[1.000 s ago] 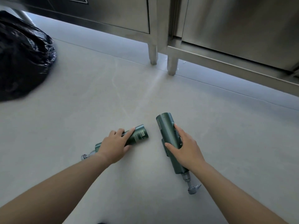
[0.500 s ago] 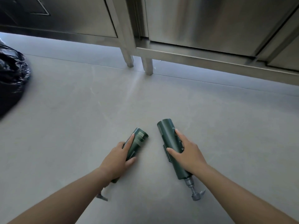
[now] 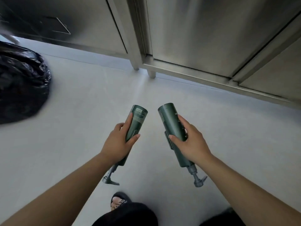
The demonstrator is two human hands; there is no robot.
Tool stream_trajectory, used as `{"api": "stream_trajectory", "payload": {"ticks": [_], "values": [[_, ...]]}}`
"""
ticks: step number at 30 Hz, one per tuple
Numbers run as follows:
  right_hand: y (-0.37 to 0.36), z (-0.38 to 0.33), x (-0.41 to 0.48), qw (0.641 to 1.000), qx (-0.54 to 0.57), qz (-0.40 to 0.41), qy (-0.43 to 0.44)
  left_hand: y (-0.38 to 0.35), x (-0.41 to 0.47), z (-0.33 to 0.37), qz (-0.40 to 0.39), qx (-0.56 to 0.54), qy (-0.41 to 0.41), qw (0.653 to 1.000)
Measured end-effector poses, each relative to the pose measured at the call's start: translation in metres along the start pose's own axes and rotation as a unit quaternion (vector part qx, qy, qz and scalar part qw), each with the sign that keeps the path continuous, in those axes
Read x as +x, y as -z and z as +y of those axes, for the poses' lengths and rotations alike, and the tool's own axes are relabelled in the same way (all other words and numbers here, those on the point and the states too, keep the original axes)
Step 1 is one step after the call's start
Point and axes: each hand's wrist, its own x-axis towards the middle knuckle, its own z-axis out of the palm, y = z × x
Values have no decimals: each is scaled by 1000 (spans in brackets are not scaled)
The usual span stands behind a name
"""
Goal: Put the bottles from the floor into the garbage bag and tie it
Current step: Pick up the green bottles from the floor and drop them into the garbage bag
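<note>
Fingers of your left hand wrapped one green pump bottle, and your right hand gripped the other bottle, both held above the floor. Neither was bagged yet: the black garbage bag sat well apart at the left, its tying apparently undone.

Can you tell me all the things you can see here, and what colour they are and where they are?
pump bottles: 2, dark green with grey pumps, one held in the left hand, one held in the right hand, pump ends pointing back toward the person
garbage bag: 1, black, on the floor at far left
cabinets: a steel row, silver-grey, along the top, standing on short legs
floor: 1, pale grey, under everything
shoe: 1, dark with a checked pattern, bottom centre
trouser legs: black, bottom edge
left hand: 1, wrapped round its bottle
right hand: 1, wrapped round its bottle
</note>
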Motion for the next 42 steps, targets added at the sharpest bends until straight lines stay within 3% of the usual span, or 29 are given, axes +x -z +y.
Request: {"api": "stream_trajectory", "payload": {"ticks": [10,18,22,28,42], "values": [[164,-272,-190,1000,18,11,-2,254,-173,203,56,-108,-6,993],[229,-424,-274,995,-15,41,85,390,-254,275,111,-165,-34,979],[215,-478,-292,991,-13,69,113,439,-279,263,157,-141,-47,976],[151,-537,-300,989,-5,67,129,494,-309,208,210,-87,17,974],[56,-625,-248,977,-76,-52,194,547,-327,108,268,-132,156,941]]}}
